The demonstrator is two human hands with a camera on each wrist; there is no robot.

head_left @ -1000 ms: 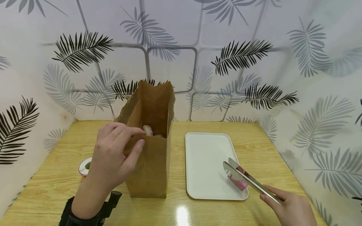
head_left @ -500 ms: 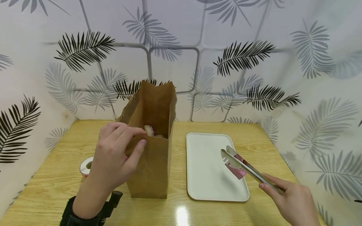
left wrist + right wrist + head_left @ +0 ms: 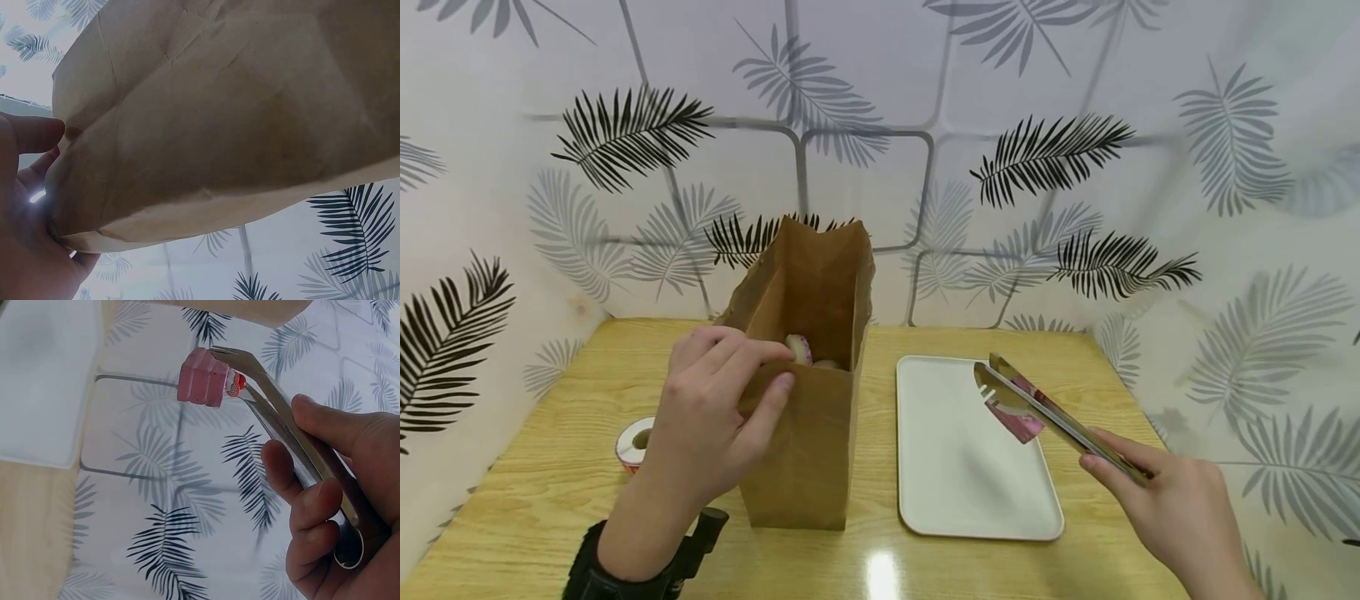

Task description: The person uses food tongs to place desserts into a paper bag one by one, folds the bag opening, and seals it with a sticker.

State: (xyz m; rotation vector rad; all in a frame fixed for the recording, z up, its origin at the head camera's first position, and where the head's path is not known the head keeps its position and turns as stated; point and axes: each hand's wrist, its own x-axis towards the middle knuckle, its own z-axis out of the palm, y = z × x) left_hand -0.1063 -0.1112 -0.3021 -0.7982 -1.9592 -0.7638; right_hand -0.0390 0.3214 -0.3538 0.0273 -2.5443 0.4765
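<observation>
My left hand pinches the near rim of an upright brown paper bag, which gapes at the top. Inside the bag shows a pale piece with a purple edge, partly hidden by the rim. On the right, my right hand grips metal tongs with the fingers wrapped round the arms. Between the tips of the tongs hangs a small slice of pink layered cake with a strawberry at one end. The slice is above the white tray in the head view.
A white rectangular tray lies on the wooden table to the right of the bag. A white roll stands at the left, partly behind my left wrist. Leaf-patterned cloth surrounds the table's back and sides.
The tongs with the cake slice have risen from low over the tray's near right corner and moved farther up and slightly left. My left hand keeps its hold on the bag.
</observation>
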